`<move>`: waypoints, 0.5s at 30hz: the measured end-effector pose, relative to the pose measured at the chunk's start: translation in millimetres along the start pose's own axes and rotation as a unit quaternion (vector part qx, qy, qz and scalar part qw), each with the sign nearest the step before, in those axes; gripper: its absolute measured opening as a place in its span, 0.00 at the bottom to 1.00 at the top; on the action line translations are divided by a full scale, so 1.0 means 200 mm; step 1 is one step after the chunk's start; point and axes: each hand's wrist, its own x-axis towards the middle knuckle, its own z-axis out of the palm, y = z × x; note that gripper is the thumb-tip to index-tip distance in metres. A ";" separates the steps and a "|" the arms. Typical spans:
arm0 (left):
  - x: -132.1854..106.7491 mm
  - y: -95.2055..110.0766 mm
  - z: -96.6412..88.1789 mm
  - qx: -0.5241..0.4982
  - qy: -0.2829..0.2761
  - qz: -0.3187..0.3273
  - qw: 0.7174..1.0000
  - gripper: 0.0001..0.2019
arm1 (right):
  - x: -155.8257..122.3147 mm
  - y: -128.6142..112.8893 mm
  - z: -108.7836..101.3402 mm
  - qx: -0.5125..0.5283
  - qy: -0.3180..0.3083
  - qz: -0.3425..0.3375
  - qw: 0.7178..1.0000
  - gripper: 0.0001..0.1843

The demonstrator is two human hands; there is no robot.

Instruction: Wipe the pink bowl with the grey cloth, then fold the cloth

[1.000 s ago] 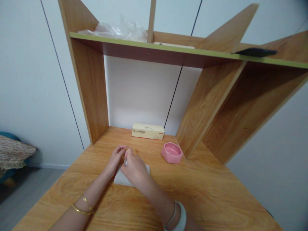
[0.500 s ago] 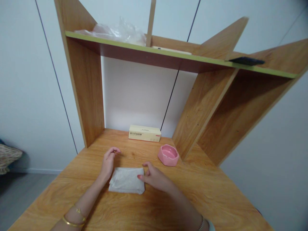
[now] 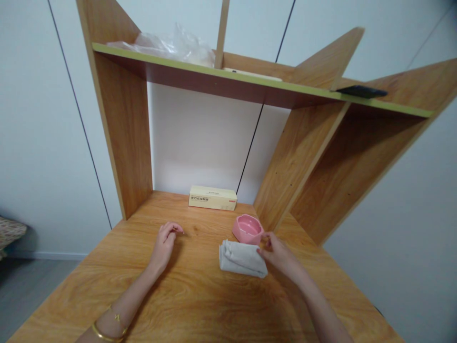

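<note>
A folded light-grey cloth [image 3: 242, 259] is in front of the pink ashtray [image 3: 248, 238], which has notches in its rim. My right hand [image 3: 279, 255] pinches the cloth's right end between thumb and fingers. Whether the cloth is fully off the desk is hard to tell. To the left, my left hand [image 3: 166, 244] is over the desk with loosely bent fingers and nothing in it. Its thumb stays apart from the fingers.
A long cream box [image 3: 213, 198] with printed lettering sits at the back of the wooden desk [image 3: 171, 305]. Upright wooden panels flank it. Overhead, a shelf [image 3: 185, 71] carries a clear plastic bag [image 3: 171, 47] and a dark flat object [image 3: 362, 91].
My right hand has carried the cloth rightward from between my hands to just before the ashtray. My left hand has barely moved. The view has shifted slightly.
</note>
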 end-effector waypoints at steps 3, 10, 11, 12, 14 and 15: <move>-0.02 0.02 0.01 0.031 -0.027 0.027 0.999 0.10 | 0.04 -0.01 0.00 -0.064 0.089 -0.055 0.992 0.13; -0.03 0.00 0.01 0.064 -0.035 0.047 0.996 0.10 | 0.12 -0.13 0.17 -0.099 0.065 -0.092 0.989 0.14; -0.03 0.00 0.01 0.065 -0.034 0.048 0.996 0.10 | 0.12 -0.13 0.19 -0.098 0.066 -0.094 0.989 0.14; -0.02 0.00 0.01 0.065 -0.035 0.049 0.996 0.10 | 0.12 -0.12 0.20 -0.096 0.068 -0.097 0.988 0.15; -0.02 -0.01 0.02 0.066 -0.040 0.053 0.996 0.10 | 0.11 -0.11 0.21 -0.092 0.070 -0.104 0.988 0.15; -0.03 -0.01 0.02 0.066 -0.045 0.055 0.995 0.10 | 0.10 -0.11 0.20 -0.089 0.071 -0.109 0.987 0.15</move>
